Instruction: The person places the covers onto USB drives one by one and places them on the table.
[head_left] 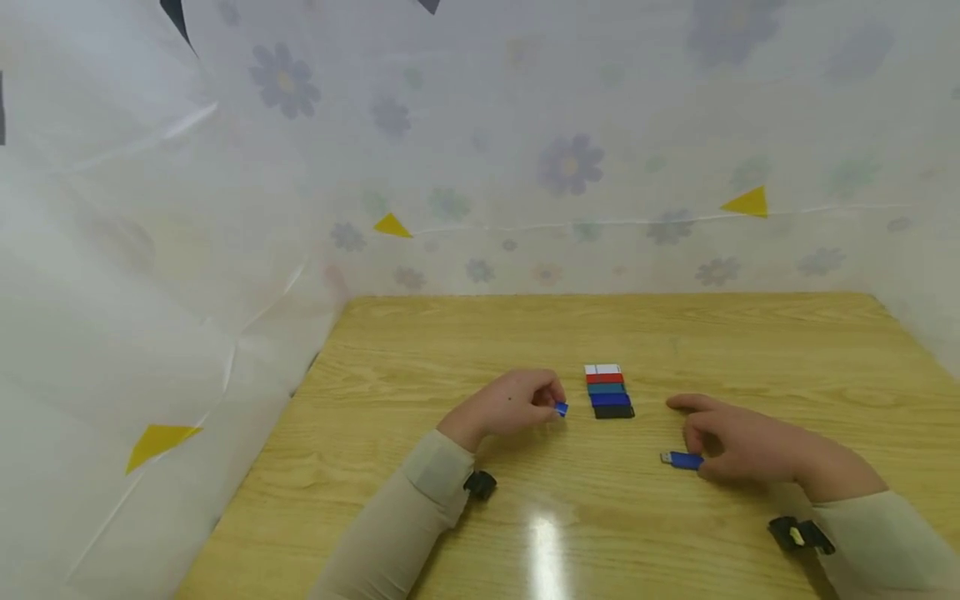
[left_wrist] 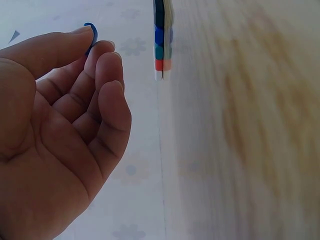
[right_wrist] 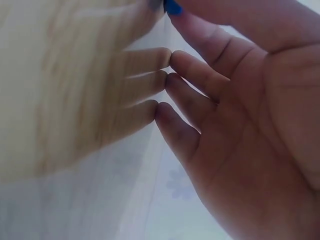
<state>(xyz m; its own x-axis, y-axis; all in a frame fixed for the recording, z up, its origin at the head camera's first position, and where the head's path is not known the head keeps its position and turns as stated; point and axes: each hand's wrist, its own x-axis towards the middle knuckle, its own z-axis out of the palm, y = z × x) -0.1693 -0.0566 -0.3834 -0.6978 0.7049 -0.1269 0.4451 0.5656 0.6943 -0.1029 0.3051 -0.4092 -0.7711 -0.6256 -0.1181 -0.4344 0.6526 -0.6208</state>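
Observation:
My left hand (head_left: 513, 402) pinches a small blue cap (head_left: 561, 409) between thumb and fingers, left of the row. In the left wrist view the cap (left_wrist: 92, 37) shows as a thin curved blue rim at the thumb tip. With thumb and a finger, my right hand (head_left: 750, 446) holds a blue USB stick (head_left: 686, 460) by its right end, its metal plug bare and pointing left. Only a bit of blue stick (right_wrist: 173, 7) appears in the right wrist view, where the other fingertips touch the tabletop. Between the hands, several USB sticks (head_left: 609, 389) lie side by side.
From back to front the row runs white, red, teal, blue and black. Beneath everything is a glossy wooden table (head_left: 420, 333), with a bright glare near the front. A flowered plastic sheet (head_left: 495, 167) hangs behind it and along the left side.

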